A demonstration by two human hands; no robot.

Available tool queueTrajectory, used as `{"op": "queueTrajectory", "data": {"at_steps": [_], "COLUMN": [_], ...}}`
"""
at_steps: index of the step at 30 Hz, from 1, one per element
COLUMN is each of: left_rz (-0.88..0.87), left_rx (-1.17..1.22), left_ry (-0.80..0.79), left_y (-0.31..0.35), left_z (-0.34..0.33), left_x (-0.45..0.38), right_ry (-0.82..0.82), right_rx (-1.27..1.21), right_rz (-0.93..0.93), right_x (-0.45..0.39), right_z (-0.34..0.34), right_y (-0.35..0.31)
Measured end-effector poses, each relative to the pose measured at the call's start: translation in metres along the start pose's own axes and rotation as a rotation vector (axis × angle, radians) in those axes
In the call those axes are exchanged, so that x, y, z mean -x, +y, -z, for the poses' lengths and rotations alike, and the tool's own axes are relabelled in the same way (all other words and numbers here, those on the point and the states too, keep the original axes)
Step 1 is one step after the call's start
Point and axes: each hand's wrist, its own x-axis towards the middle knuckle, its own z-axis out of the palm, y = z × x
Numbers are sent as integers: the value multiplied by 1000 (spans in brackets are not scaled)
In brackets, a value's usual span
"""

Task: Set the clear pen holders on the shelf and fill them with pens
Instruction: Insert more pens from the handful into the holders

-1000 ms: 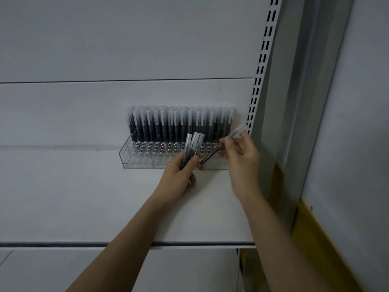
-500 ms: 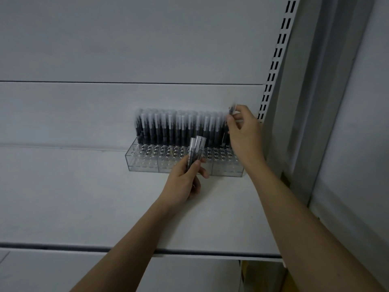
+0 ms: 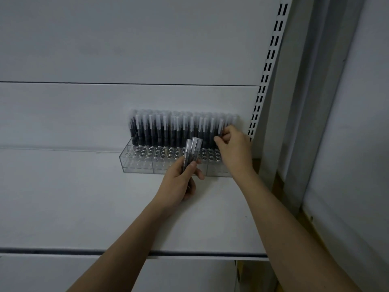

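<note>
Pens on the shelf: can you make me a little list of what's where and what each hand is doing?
shelf: white board, holder stands on it against the back wall
clear pen holder: back rows filled, front holes empty
standing pens: dark, upright, with pale caps
left hand: grips a small bundle of spare pens in front of the holder
right hand: pinches one pen at the right end of the rows
slotted upright: just right of the holder

Right hand point(image 3: 235, 148) pinches pen point(image 3: 220, 128) above holder point(image 3: 139, 165).
</note>
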Motion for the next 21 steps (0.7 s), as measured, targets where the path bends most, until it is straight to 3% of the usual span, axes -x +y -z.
{"op": "queueTrajectory", "data": {"at_steps": [5,11,21], "left_rz": [-8,-38,-21], "left_rx": [-18,-81,-73], "left_ry": [-21,-74,-84], "left_y": [1,3,0], "left_z": [0,-1,0], "left_x": [1,5,2], "right_ry": [171,-41,-99], "right_rx": [-186,-719,-746], "right_rz": [-18,-256,-237], "right_x": [34,80,79], "right_z": [3,-14,-6], "right_y": [-8,-8,-5]}}
